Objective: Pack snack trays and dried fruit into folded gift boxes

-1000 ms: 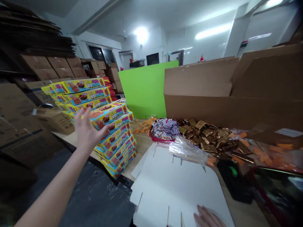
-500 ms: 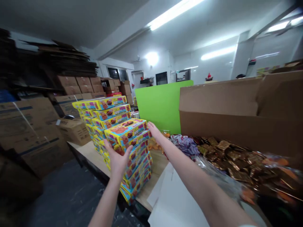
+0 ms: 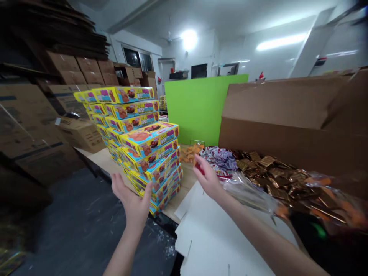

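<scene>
Your bare left hand (image 3: 130,199) is raised at the near side of a tall stack of yellow-and-blue printed cardboard cartons (image 3: 149,153), its grip released, thumb and fingers spread; whether the thumb brushes the cartons, you cannot tell. Your bare right hand (image 3: 209,179) hovers to the right of the stack, its grip also released, fingers lightly curled and apart from the cartons. The stack rests on a pale wooden bench (image 3: 100,161), its front column lower than the rows behind. To the right of the stack lie small orange packets (image 3: 193,150), a heap of white-and-purple printed sachets (image 3: 220,159) and, farther along, a pile of gold foil-wrapped pieces (image 3: 273,174). Flat white cardboard sheets (image 3: 224,241) spread to the stack's near right. Behind and to the right of the stack stand a bright green panel (image 3: 195,111) and a large brown cardboard box (image 3: 270,134).
</scene>
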Demonstrator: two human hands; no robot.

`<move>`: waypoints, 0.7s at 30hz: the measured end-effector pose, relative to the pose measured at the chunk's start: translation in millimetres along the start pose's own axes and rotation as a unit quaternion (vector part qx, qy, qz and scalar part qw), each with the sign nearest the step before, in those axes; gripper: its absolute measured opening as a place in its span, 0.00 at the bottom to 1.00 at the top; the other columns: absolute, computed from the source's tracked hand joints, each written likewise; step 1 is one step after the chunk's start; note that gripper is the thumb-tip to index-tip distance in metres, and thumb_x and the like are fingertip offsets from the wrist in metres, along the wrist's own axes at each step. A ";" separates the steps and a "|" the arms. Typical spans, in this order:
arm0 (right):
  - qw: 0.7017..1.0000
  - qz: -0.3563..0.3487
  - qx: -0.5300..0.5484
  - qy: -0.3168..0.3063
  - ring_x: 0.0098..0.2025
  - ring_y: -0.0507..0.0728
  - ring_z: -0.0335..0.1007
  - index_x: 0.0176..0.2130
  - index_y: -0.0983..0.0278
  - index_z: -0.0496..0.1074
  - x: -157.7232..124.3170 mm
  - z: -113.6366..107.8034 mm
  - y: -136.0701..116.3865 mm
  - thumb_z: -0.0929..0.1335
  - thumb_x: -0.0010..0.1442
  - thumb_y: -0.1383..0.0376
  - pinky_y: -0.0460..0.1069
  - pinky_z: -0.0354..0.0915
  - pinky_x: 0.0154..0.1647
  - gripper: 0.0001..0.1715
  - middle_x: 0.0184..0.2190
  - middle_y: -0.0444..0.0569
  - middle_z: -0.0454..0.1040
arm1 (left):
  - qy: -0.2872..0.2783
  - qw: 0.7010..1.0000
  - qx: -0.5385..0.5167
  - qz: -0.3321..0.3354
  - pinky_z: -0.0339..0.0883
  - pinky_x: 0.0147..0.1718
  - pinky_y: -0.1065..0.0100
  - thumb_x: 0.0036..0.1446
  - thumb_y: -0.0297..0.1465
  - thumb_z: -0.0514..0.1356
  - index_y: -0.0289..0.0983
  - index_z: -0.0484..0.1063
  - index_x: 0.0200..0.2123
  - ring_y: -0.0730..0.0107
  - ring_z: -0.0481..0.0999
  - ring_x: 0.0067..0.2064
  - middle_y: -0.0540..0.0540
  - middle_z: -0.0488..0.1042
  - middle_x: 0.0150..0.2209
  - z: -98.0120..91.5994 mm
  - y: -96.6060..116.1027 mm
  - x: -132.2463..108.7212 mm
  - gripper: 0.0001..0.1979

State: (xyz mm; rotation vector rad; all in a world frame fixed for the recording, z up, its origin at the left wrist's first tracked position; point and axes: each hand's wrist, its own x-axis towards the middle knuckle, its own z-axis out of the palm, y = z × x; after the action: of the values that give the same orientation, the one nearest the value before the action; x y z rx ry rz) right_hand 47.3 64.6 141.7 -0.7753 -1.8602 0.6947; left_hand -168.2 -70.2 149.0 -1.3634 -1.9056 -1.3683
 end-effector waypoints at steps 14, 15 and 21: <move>0.882 0.032 -0.435 -0.177 0.62 0.64 0.59 0.60 0.57 0.62 -354.1 -99.8 74.5 0.64 0.59 0.64 0.60 0.60 0.56 0.30 0.62 0.54 0.61 | -0.173 0.981 0.031 0.079 0.49 0.62 0.49 0.60 0.36 0.56 0.32 0.46 0.66 0.48 0.47 0.67 0.28 0.48 0.65 38.2 5.7 -155.3 0.35; 0.888 0.038 -0.423 -0.178 0.60 0.63 0.61 0.58 0.56 0.65 -348.7 -101.7 74.1 0.64 0.58 0.66 0.59 0.61 0.55 0.28 0.60 0.53 0.64 | -0.198 0.973 0.049 0.106 0.49 0.62 0.49 0.61 0.35 0.55 0.32 0.49 0.65 0.49 0.47 0.67 0.30 0.49 0.65 40.2 8.3 -153.6 0.32; 0.906 0.072 -0.371 -0.188 0.56 0.63 0.64 0.54 0.56 0.68 -329.7 -111.9 68.5 0.66 0.54 0.68 0.59 0.61 0.53 0.28 0.57 0.54 0.68 | -0.383 0.849 0.183 0.314 0.47 0.63 0.52 0.61 0.30 0.51 0.29 0.63 0.60 0.52 0.47 0.68 0.34 0.51 0.66 49.7 -7.5 -113.9 0.25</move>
State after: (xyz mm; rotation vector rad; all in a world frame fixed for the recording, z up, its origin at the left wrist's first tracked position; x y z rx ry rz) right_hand 273.3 -129.0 -51.6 -1.3446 -2.4805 0.2013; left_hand -116.6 -79.4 36.1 -2.2321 -1.7122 -0.1092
